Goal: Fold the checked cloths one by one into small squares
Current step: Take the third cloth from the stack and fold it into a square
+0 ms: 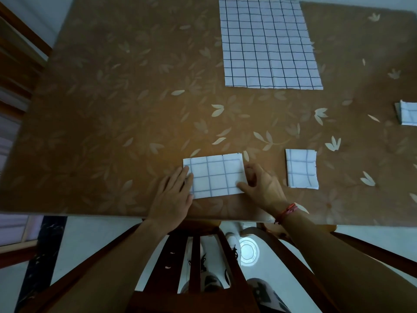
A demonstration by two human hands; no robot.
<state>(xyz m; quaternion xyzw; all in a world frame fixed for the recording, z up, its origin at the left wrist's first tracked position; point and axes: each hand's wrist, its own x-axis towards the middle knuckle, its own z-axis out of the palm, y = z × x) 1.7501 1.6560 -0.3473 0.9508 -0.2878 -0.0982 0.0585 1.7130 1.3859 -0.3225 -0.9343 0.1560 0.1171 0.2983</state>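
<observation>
A white checked cloth folded into a rectangle (215,175) lies near the table's front edge. My left hand (172,198) rests flat on its left end, fingers spread. At the rectangle's right end my right hand (261,185) has its thumb on top of the edge and its fingers curled beside it. A small folded square (302,169) sits to the right. Another folded square (407,113) lies at the right frame edge, partly cut off. A large unfolded checked cloth (269,44) lies flat at the back of the table.
The brown table (112,109) has a leaf-patterned cover and its front edge runs just under my wrists. A wooden chair back (196,263) stands below the edge, over a pale floor with my shoes. Wooden furniture stands at the left.
</observation>
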